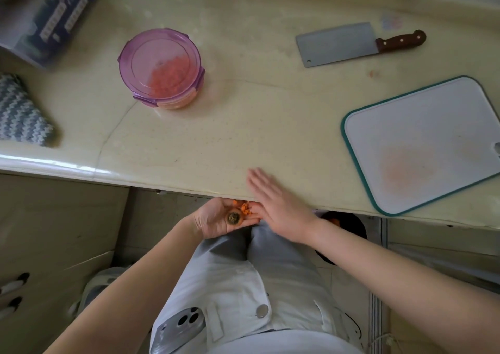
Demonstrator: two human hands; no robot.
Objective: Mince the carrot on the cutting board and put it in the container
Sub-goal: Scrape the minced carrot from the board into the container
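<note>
My left hand is cupped palm up just below the counter's front edge and holds a carrot top end with a few small orange carrot bits. My right hand lies flat with straight fingers on the counter edge, touching the left palm. A round purple container with its lid on holds minced carrot at the back left. The white cutting board with a teal rim lies at the right, bare but for an orange stain. A cleaver rests behind it.
A grey-and-white knitted cloth lies at the left edge of the beige counter. A dark blue box stands at the back left. A dark bin sits on the floor below the counter edge.
</note>
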